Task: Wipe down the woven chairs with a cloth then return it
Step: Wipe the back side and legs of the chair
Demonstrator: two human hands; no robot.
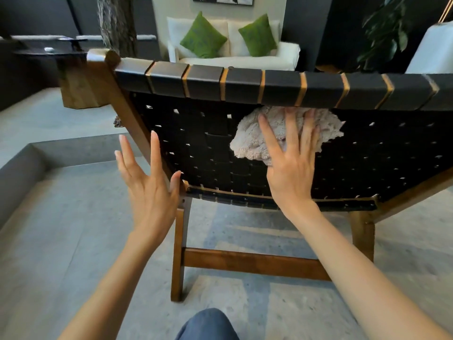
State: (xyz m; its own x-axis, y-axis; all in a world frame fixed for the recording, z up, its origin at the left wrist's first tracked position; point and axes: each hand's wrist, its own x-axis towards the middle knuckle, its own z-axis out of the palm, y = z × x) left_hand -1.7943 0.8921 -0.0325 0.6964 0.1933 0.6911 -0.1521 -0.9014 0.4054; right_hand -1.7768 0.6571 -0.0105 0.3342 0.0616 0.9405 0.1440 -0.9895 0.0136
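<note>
I see the cloth point(250, 141), pale and fluffy, lying flat against the back of the woven chair point(201, 153), just under its top rail and right of frame centre. My right hand point(291, 173) presses it there with straight, spread fingers. My left hand point(149, 190) holds nothing, its fingers straight and its thumb beside the chair's left wooden post. A white sofa point(286, 52) with green cushions point(203, 38) sits at upper centre.

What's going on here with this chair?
A person is wiping the back of a black woven chair. The right hand presses a fluffy pale cloth flat against the weave, just under the top rail. The left hand is open with fingers spread, holding nothing, beside the chair's wooden frame.
</note>
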